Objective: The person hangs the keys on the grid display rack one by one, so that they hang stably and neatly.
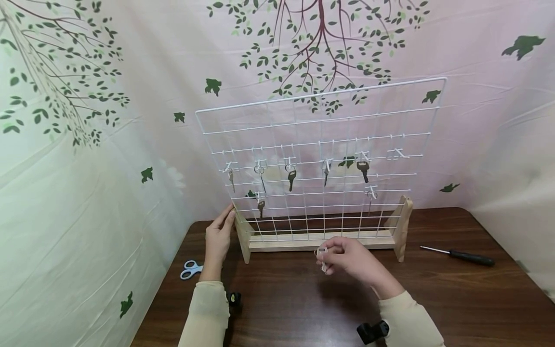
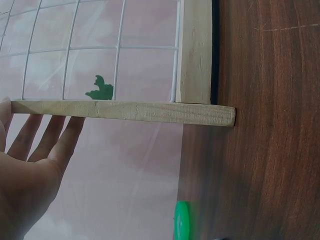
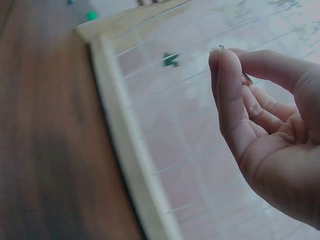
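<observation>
A white wire grid rack (image 1: 321, 164) stands in a wooden base, with several keys hanging from its hooks, among them a dark-headed key (image 1: 363, 171). My left hand (image 1: 218, 236) holds the rack's left wooden upright (image 1: 243, 236) near its top. In the left wrist view, fingers (image 2: 65, 142) reach behind that upright (image 2: 150, 111). In front of the base rail, my right hand (image 1: 347, 258) pinches a silver key (image 1: 323, 262) between thumb and fingertips. From the right wrist, the right hand (image 3: 270, 120) hides most of the key.
Light-blue scissors (image 1: 190, 270) lie left of my left forearm. A black-handled screwdriver (image 1: 470, 257) rests on the brown table (image 1: 286, 313) to the right. A patterned cloth (image 1: 151, 72) hangs behind the rack. One bare hook (image 1: 398, 153) shows at the upper right.
</observation>
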### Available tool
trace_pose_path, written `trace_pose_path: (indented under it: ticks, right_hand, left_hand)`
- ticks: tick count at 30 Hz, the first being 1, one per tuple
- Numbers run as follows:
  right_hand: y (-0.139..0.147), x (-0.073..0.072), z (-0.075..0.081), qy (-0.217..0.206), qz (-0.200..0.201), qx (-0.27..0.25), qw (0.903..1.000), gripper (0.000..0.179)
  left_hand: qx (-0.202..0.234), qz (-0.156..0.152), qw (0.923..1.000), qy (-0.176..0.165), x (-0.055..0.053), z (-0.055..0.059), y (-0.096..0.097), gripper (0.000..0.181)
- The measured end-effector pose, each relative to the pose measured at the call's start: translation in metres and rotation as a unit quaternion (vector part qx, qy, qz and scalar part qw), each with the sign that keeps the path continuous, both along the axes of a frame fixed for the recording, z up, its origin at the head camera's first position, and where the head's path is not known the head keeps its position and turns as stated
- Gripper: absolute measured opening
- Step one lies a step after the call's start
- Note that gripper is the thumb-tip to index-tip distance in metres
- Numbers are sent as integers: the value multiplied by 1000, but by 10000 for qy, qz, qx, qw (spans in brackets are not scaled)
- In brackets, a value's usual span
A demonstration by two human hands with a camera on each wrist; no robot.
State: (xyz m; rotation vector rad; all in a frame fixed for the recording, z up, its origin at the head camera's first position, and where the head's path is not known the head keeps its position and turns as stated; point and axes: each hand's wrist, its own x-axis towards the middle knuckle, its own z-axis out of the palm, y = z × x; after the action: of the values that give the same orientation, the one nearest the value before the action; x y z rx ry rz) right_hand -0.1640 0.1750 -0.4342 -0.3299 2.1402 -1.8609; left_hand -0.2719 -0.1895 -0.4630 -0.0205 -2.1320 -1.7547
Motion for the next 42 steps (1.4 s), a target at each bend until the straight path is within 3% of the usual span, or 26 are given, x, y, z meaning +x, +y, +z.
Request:
trace_pose_path:
  ticks: [5, 11, 17, 20, 25, 30, 36, 42]
  right_hand:
    - [11, 8, 29, 491, -129, 158, 9986, 36]
    - [26, 19, 62, 1158, -798, 397, 9893, 32]
    - [41, 30, 92, 1236, -1658, 1099, 9722, 40]
    - [49, 34, 102, 1291, -1938, 1165, 9655, 42]
    - [61, 37, 114, 1888, -2264, 1182, 9482, 34]
    - [75, 37, 122, 2343, -2354, 1392, 9329, 28]
    - [88, 33, 132, 2416, -2257, 1436, 9328, 28]
    - [98, 25, 140, 2615, -2123, 1004, 9362, 26]
  left_hand:
    - [2, 8, 10000, -17, 0, -1, -1, 42]
    - [-14, -14, 10000, -51, 0, 0, -1, 43]
    - [29, -12, 10000, -57, 0, 1, -1, 42]
    - [18, -15, 10000, -68, 0, 1, -1, 42]
    - [62, -85, 9999, -94, -1, -1, -2, 43]
    - [18, -104, 9999, -87, -1, -1, -2, 43]
    - [14, -29, 10000, -75, 2, 2, -1, 41]
    - [-21, 26, 10000, -79, 3, 2, 0, 41]
